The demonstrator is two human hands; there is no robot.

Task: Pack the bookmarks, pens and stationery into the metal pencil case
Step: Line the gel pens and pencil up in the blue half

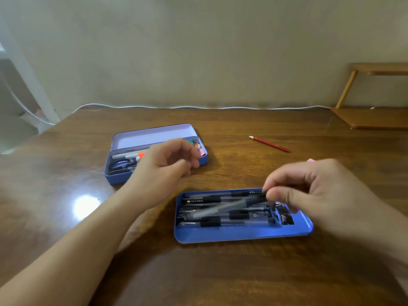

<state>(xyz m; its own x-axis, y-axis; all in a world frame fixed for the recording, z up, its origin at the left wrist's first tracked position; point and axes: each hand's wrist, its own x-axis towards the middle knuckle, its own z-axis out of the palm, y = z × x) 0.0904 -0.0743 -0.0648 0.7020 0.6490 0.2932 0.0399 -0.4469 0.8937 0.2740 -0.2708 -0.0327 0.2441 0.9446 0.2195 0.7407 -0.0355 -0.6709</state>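
Head view: the right hand (313, 195) is pinching a blurred pen (223, 208) slantwise over the tray (242, 235), risking jamming across the pens below, while the left hand (167, 164) is hovering, loosely curled and holding nothing, beside the open case (114, 177).

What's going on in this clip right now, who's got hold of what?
A person is sorting stationery at a wooden table. The right hand pinches a pen over the blue tray, which already holds several pens. The left hand hovers, loosely curled and holding nothing, in front of the open metal pencil case, which contains scissors, markers and clips. A red pencil lies loose on the table.
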